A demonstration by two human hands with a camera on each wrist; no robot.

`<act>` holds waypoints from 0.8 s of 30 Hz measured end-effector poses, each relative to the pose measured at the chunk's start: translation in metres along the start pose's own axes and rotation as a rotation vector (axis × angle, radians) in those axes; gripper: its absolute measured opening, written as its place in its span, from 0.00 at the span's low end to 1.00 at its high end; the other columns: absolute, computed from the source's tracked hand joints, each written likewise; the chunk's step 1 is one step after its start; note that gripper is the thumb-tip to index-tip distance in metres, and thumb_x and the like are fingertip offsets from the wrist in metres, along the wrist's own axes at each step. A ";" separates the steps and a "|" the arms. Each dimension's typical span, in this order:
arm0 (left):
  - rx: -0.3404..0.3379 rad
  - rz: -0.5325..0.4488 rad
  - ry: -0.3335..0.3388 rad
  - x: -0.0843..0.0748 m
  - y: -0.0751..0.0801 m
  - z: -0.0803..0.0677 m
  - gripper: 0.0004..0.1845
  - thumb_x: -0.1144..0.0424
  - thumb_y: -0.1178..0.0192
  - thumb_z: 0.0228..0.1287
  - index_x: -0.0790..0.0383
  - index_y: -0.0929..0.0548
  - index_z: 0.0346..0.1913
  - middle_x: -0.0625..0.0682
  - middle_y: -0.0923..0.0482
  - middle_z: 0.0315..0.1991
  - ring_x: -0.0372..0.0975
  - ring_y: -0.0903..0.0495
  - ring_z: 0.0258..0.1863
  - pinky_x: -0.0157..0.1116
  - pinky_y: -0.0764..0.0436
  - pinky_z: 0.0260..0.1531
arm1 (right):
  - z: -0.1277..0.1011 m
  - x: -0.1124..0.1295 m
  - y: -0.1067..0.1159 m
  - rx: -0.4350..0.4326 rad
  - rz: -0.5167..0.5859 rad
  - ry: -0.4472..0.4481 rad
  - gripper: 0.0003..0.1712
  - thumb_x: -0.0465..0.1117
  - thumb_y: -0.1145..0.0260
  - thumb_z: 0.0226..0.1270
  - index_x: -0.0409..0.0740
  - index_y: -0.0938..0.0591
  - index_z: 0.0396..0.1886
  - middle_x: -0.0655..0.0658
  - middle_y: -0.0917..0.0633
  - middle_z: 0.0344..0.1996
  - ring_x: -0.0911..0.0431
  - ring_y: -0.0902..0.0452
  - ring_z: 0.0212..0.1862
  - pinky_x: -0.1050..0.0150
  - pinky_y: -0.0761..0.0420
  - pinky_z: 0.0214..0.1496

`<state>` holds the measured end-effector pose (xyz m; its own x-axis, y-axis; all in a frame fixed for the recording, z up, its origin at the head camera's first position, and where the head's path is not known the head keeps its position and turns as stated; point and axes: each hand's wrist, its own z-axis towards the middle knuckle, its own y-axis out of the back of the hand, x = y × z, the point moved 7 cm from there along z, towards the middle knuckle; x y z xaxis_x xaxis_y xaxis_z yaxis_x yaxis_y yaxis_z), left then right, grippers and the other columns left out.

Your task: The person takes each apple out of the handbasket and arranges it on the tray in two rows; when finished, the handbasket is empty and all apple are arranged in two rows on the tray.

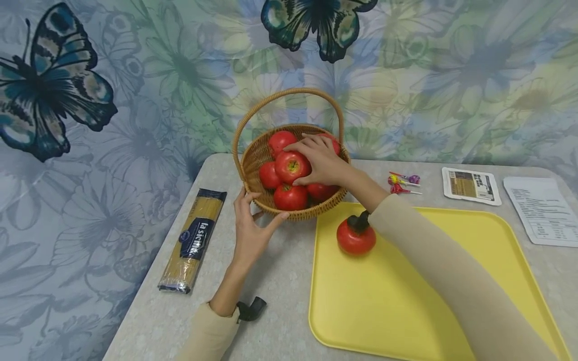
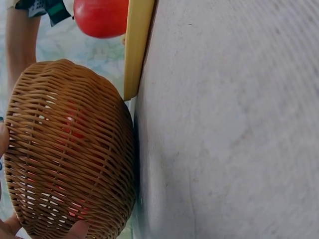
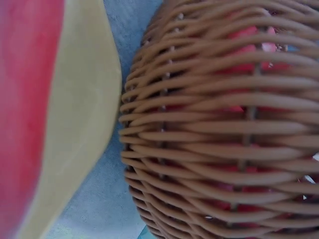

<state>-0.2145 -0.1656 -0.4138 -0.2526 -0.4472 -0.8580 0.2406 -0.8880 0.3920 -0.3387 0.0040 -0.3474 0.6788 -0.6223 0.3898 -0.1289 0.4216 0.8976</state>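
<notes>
A wicker basket [image 1: 301,215] with a tall arched handle stands at the back of the table, holding several red apples [image 1: 290,197]. My left hand [image 1: 250,235] holds the basket's near-left rim, thumb and fingers spread along it. Inside the basket, my right hand [image 1: 322,161] curves its fingers and thumb around the top apple [image 1: 291,167]. One more red apple [image 1: 355,239] sits on the yellow tray [image 1: 406,301], below my right wrist. Both wrist views show the basket's woven side [image 2: 70,149], with red showing through the gaps.
To the left lies a pack of spaghetti [image 1: 194,240]. Behind the tray are several lollipops [image 1: 402,183] and a flat packet [image 1: 471,186]. A white printed sheet-like item [image 1: 542,208] lies at the far right. A butterfly-patterned wall covering [image 1: 406,75] rises behind the table.
</notes>
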 end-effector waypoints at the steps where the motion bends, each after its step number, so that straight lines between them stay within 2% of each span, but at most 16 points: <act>1: 0.001 0.000 -0.001 0.000 0.000 0.000 0.38 0.51 0.25 0.53 0.60 0.35 0.61 0.57 0.54 0.76 0.50 0.47 0.75 0.48 0.19 0.54 | 0.000 0.001 0.000 -0.006 -0.007 0.000 0.46 0.58 0.22 0.50 0.54 0.30 0.68 0.41 0.28 0.63 0.40 0.50 0.75 0.39 0.52 0.73; 10: 0.011 -0.014 0.029 0.000 -0.001 -0.001 0.40 0.53 0.25 0.52 0.62 0.35 0.62 0.56 0.56 0.77 0.50 0.47 0.74 0.52 0.20 0.55 | -0.005 0.004 0.006 -0.075 -0.019 0.039 0.43 0.56 0.21 0.48 0.55 0.26 0.65 0.43 0.26 0.63 0.43 0.43 0.72 0.40 0.49 0.71; 12: 0.014 -0.022 0.037 -0.003 -0.001 -0.002 0.40 0.56 0.25 0.53 0.65 0.36 0.62 0.59 0.57 0.77 0.53 0.47 0.74 0.55 0.21 0.55 | -0.010 0.006 0.012 -0.105 0.013 0.064 0.42 0.56 0.20 0.47 0.54 0.25 0.64 0.43 0.25 0.62 0.43 0.41 0.70 0.39 0.47 0.71; 14: 0.017 -0.032 0.039 -0.010 -0.001 -0.003 0.39 0.59 0.25 0.53 0.69 0.36 0.62 0.63 0.57 0.76 0.56 0.47 0.74 0.57 0.22 0.55 | -0.018 0.009 0.023 -0.140 0.090 0.094 0.41 0.53 0.19 0.47 0.53 0.25 0.63 0.43 0.25 0.61 0.45 0.35 0.67 0.41 0.41 0.70; 16: 0.018 -0.043 0.035 -0.020 0.000 -0.004 0.39 0.61 0.25 0.54 0.71 0.36 0.62 0.66 0.56 0.75 0.58 0.47 0.74 0.58 0.23 0.55 | -0.028 0.011 0.038 -0.177 0.177 0.114 0.41 0.49 0.19 0.46 0.52 0.25 0.62 0.44 0.24 0.59 0.47 0.30 0.63 0.44 0.32 0.67; 19: 0.024 -0.046 0.030 -0.034 0.003 -0.006 0.37 0.62 0.26 0.55 0.72 0.36 0.61 0.68 0.56 0.75 0.59 0.47 0.74 0.58 0.23 0.55 | -0.049 0.009 0.060 -0.218 0.269 0.112 0.41 0.45 0.18 0.46 0.50 0.25 0.62 0.46 0.24 0.56 0.52 0.27 0.56 0.51 0.20 0.56; 24: 0.025 -0.038 0.043 -0.041 0.005 -0.007 0.36 0.62 0.27 0.55 0.71 0.36 0.61 0.67 0.57 0.75 0.56 0.47 0.74 0.57 0.23 0.55 | -0.098 -0.004 0.086 -0.274 0.247 0.045 0.42 0.43 0.17 0.44 0.47 0.25 0.61 0.47 0.22 0.55 0.56 0.26 0.53 0.56 0.17 0.52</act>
<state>-0.1963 -0.1513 -0.3791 -0.2204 -0.4085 -0.8857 0.2076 -0.9069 0.3667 -0.2814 0.1076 -0.2923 0.6833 -0.4525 0.5730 -0.0985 0.7205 0.6864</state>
